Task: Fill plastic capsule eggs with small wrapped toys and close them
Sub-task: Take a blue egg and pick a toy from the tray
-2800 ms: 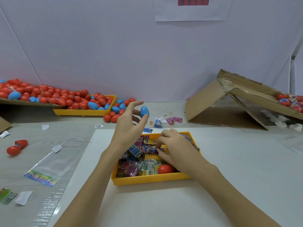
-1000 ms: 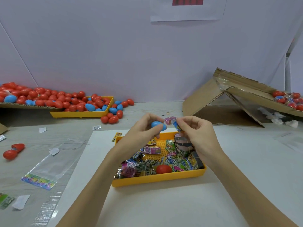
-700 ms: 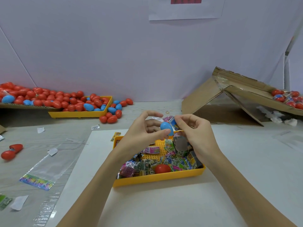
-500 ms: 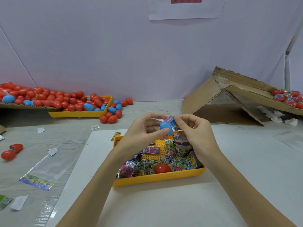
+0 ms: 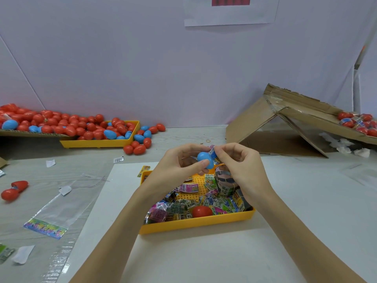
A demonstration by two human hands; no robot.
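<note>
Blue egg (image 5: 205, 159) held above the yellow tray (image 5: 195, 225), pinched by the left hand (image 5: 179, 163). Right hand (image 5: 240, 160) pinches a wrapped toy (image 5: 213, 153) against the egg. Red egg (image 5: 202, 211) lies in the tray among wrappers; their print is unreadable.

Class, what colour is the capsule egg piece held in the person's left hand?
Blue, seen in the head view: the capsule egg piece sits in the left hand.

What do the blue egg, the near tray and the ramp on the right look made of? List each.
Blue egg: smooth plastic, slight sheen.
Near tray: yellow moulded plastic, studded floor.
Ramp: brown cardboard, torn edges, taped.
</note>
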